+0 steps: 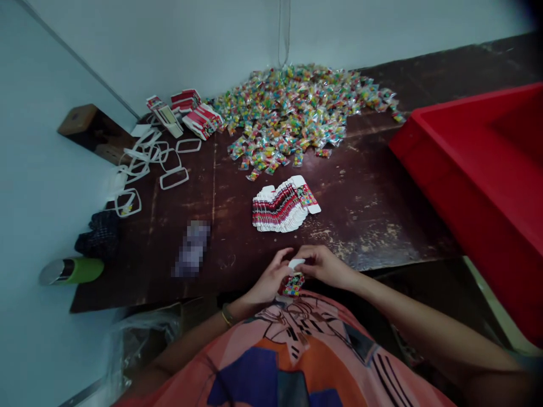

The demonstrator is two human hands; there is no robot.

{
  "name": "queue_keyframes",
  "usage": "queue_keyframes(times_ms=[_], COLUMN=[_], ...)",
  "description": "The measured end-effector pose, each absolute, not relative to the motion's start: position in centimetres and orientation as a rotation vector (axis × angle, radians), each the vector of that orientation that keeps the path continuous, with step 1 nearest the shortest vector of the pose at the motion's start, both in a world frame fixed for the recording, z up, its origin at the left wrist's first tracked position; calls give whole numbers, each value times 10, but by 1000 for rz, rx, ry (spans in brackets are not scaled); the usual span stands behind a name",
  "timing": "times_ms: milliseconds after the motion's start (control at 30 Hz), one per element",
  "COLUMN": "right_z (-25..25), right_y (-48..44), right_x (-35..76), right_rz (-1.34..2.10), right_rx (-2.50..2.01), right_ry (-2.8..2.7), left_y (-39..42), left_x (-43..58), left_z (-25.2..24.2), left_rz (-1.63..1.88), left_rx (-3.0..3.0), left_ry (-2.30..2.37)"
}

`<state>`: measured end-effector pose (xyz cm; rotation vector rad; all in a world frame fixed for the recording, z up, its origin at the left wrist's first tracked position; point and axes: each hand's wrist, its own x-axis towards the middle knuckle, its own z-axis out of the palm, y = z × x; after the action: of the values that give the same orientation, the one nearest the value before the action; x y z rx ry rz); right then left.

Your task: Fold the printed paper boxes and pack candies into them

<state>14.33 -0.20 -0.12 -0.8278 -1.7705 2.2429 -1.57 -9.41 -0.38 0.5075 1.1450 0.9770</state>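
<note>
Close to my body, at the table's front edge, I hold a small printed candy box (292, 284) with a white flap standing up at its top. My left hand (274, 280) grips the box from the left. At the upper right, my right hand (321, 264) has its fingers closed at the white flap. Just beyond my hands lies a fanned row of flat candy boxes (280, 206), red and white with printed fronts. Farther back spreads a large heap of small clear candy packets (292, 113) with multicoloured sweets inside.
A big red bin (458, 164) stands at the right. Bundled boxes (203, 120), white band loops (173, 178) and a wooden block (95, 133) sit at the back left. A green bottle (82, 271), dark cloth (98, 234) and blurred purple item (193, 249) lie along the left.
</note>
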Motion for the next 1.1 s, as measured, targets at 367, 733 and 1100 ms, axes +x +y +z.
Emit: queue_keyframes(times_ms=[367, 733, 1100], right_z=[-9, 4, -50], right_y=[-9, 131, 212], right_x=[137, 110, 152], right_rz=[1672, 959, 224], right_rx=[-652, -531, -1328], right_ry=[-2196, -2658, -2426], left_y=[-102, -95, -104], left_x=[-28, -46, -116], left_z=[-22, -4, 35], left_rz=[975, 879, 357], left_rx=[249, 658, 1037], left_ry=[855, 1142, 1371])
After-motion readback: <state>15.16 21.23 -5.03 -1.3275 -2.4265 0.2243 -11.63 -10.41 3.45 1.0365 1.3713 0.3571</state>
